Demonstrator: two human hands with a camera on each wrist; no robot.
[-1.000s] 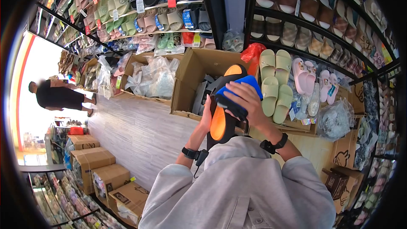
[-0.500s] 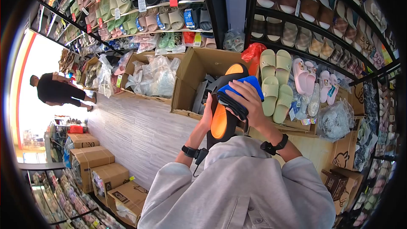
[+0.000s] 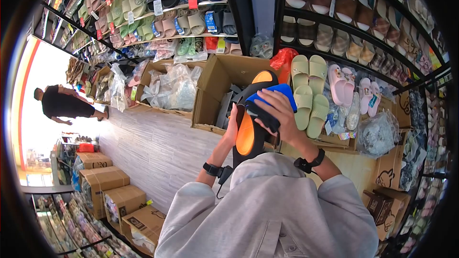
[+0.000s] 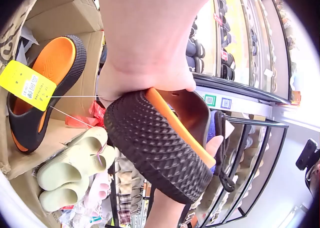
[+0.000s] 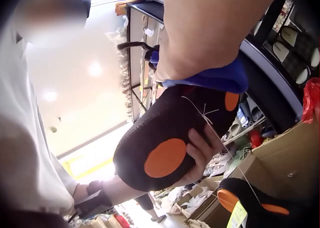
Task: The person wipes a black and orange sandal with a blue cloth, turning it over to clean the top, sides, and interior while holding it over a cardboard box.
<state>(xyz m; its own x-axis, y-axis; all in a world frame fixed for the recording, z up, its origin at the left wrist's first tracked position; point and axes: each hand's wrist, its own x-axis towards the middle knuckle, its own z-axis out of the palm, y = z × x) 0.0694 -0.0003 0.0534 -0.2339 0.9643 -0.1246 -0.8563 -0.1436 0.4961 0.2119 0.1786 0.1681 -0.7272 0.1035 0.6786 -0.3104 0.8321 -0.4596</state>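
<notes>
Both of your hands are on one black-and-orange sandal [image 3: 246,136], which you hold upright in front of your chest, just near of the open cardboard box [image 3: 213,90] in the middle of the scene. Your left hand [image 3: 233,126] grips the sandal from its left side; the right wrist view shows its fingers [image 5: 200,149] curled round the edge of the black sole, beside an orange oval patch. Your right hand [image 3: 279,109] lies over the sandal's far upper part, its fingers bent down over a blue cloth [image 3: 279,91] and pressing it against the black strap. A thin string runs from the sandal to a yellow tag [image 4: 25,85], which hangs by a second sandal [image 4: 45,80] of the same colours lying in the box. Right of the box, pale green slides [image 3: 308,93] and pink slides [image 3: 340,83] hang on display. Far to the left, a person in black [image 3: 62,105] stands in the bright doorway.
</notes>
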